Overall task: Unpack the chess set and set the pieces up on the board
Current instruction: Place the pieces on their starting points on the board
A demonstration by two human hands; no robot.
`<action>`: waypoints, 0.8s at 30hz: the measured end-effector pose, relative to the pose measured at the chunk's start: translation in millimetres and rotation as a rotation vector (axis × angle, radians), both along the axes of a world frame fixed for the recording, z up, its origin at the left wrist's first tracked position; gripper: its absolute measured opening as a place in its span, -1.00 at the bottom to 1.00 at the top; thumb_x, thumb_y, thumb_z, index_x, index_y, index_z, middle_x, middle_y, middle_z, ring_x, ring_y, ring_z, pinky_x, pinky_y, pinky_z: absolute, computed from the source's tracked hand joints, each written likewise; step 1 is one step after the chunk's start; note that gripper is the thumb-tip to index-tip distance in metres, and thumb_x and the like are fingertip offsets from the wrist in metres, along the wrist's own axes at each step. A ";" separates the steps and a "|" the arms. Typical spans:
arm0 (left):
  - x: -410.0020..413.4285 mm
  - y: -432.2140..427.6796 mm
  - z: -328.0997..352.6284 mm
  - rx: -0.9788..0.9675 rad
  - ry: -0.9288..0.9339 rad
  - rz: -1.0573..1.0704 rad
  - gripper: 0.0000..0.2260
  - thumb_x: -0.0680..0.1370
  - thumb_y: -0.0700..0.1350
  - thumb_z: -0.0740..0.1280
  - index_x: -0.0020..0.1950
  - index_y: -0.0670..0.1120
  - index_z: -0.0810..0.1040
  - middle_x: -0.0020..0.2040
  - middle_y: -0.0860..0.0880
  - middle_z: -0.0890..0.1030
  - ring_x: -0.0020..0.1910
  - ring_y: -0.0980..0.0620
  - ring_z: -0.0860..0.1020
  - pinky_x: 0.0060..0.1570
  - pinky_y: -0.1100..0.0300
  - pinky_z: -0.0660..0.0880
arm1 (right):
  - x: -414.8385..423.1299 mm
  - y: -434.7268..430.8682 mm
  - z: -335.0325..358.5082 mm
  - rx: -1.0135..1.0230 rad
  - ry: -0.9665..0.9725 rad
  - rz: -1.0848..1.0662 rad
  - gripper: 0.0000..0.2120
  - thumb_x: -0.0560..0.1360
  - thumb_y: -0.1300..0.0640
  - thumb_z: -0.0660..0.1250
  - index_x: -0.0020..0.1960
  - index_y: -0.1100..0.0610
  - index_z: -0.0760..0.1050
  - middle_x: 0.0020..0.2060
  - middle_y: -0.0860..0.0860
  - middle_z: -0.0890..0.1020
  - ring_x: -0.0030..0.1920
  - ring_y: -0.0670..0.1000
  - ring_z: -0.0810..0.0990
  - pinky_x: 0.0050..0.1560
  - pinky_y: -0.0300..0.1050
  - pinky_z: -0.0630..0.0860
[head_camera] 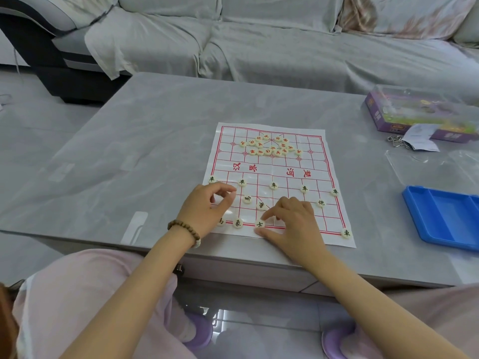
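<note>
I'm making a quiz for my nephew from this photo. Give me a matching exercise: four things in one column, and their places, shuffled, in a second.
Things
1. blue tray
2. purple box
3. red-lettered pieces
4. bead bracelet

Places
A. heaped on the far half of the board
B. on the wrist of the left hand
C. far right corner of the table
D. right edge of the table, nearer the person

Pairs: 1-D, 2-C, 3-A, 4-B
</note>
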State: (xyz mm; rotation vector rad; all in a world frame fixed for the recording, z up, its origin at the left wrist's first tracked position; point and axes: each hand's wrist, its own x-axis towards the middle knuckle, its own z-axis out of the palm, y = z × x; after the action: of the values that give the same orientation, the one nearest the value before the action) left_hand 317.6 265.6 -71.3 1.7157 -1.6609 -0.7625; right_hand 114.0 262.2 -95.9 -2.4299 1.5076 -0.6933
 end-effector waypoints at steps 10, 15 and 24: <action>14.5 5.4 -6.6 -0.091 -0.167 -0.019 -0.79 0.56 -0.01 0.24 0.16 0.06 0.54 0.12 0.11 0.51 0.09 0.17 0.34 0.14 0.25 0.31 | -3.2 -5.7 1.7 0.055 0.020 0.079 -0.76 0.37 -0.14 0.42 0.00 -0.09 0.62 -0.23 -0.18 0.43 -0.13 -0.09 0.39 -0.02 -0.18 0.17; 10.4 1.0 -6.0 -0.113 -0.188 -0.026 -0.80 0.56 0.00 0.24 0.15 0.07 0.54 0.16 0.10 0.52 0.08 0.19 0.31 0.17 0.20 0.34 | 3.2 -5.7 -0.2 0.057 -0.024 0.074 -0.82 0.37 -0.09 0.44 -0.06 -0.07 0.63 -0.26 -0.20 0.40 -0.14 -0.10 0.39 -0.03 -0.18 0.18; -11.5 -25.2 -2.4 -0.034 -0.529 -0.182 -0.63 0.51 0.16 0.26 0.29 0.12 0.46 0.22 0.11 0.52 0.22 0.07 0.38 0.23 0.16 0.30 | -7.8 -23.2 9.1 0.120 -0.198 -0.015 -0.85 0.39 -0.10 0.42 -0.07 -0.12 0.60 -0.23 -0.23 0.47 -0.15 -0.23 0.40 0.00 -0.20 0.29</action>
State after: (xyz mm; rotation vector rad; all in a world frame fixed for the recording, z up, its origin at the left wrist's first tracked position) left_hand 306.1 240.3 -73.7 1.8653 -2.1895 -0.3668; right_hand 106.3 239.1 -86.7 -2.1934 1.4479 -0.7960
